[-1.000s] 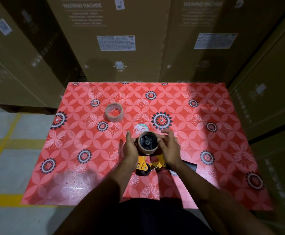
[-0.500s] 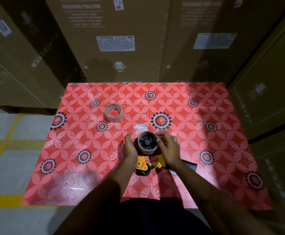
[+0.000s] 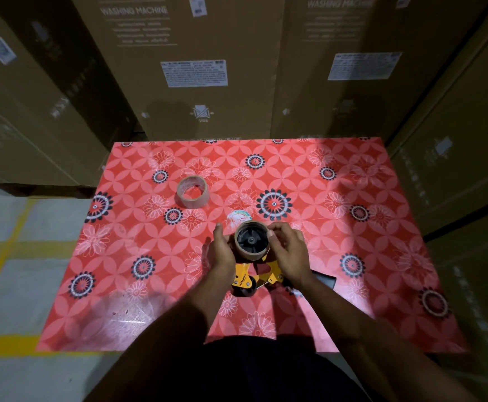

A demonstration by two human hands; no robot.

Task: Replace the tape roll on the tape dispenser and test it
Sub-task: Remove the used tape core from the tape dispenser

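We find the tape dispenser (image 3: 250, 278), yellow-framed with a black roller, near the front middle of the table (image 3: 353, 227). Its frame bears dark lettering too small to read with certainty. A brown cardboard core (image 3: 251, 240) sits on the dispenser's black hub. The left hand (image 3: 223, 250) grips the core's left side with curled fingers, thumb raised. The right hand (image 3: 289, 253) curls round the core's right side, thumb on its upper rim. A fuller tape roll (image 3: 192, 191) lies flat, well apart, toward the table's far left. A small printed sticker (image 3: 238, 217) lies just beyond the core; its writing is illegible. The table carries a red floral covering. Behind stand cardboard cartons (image 3: 196, 68) printed "WASHING MACHINE" and "SIDE", with white labels whose text we cannot read.
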